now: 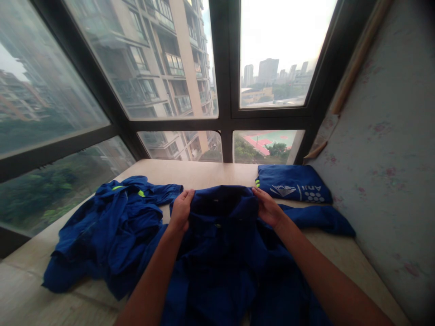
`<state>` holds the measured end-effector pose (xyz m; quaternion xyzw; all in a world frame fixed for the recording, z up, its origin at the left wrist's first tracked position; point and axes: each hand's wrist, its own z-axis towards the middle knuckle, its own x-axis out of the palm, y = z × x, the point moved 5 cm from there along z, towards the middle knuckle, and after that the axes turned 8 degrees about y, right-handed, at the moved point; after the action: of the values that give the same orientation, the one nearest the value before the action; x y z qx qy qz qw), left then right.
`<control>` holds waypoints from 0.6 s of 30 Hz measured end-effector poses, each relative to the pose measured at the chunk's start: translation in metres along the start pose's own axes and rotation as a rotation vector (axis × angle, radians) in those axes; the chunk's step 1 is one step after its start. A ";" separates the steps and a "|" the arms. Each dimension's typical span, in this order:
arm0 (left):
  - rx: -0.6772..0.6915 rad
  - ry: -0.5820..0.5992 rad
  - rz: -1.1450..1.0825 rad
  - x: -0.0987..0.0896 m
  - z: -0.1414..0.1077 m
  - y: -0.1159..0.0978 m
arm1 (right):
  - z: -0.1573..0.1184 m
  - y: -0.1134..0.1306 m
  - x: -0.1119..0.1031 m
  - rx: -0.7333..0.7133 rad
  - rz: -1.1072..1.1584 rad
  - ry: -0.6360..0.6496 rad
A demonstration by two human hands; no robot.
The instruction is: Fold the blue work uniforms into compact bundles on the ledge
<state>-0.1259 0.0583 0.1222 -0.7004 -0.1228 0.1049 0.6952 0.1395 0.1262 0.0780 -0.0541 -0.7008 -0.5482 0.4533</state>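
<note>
Blue creased garment [224, 246], rounded edge [222, 188] in left hand [181, 210], right hand [269, 208]

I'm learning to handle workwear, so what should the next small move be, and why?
Probably ease the bare left hand and bare right hand slightly apart, drawing the top edge straighter: they pinch opposite sides of the opening of the dark-blue cloth garment, which gapes between them, and the cloth below looks wrinkled.
</note>
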 end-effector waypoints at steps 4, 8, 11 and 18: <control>-0.033 -0.009 -0.093 -0.004 0.003 -0.004 | 0.002 0.002 -0.008 0.022 0.036 -0.080; -0.059 0.010 -0.157 -0.007 0.008 -0.002 | 0.002 0.003 -0.012 0.005 0.074 -0.055; -0.046 0.030 -0.203 -0.011 0.012 0.001 | 0.002 0.006 -0.017 -0.049 0.033 -0.007; 0.163 0.312 -0.187 -0.015 0.024 0.010 | 0.007 0.011 -0.034 -0.087 -0.143 0.066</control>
<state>-0.1475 0.0765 0.1112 -0.6351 -0.0690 -0.0604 0.7670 0.1616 0.1508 0.0619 -0.0052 -0.6631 -0.6104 0.4333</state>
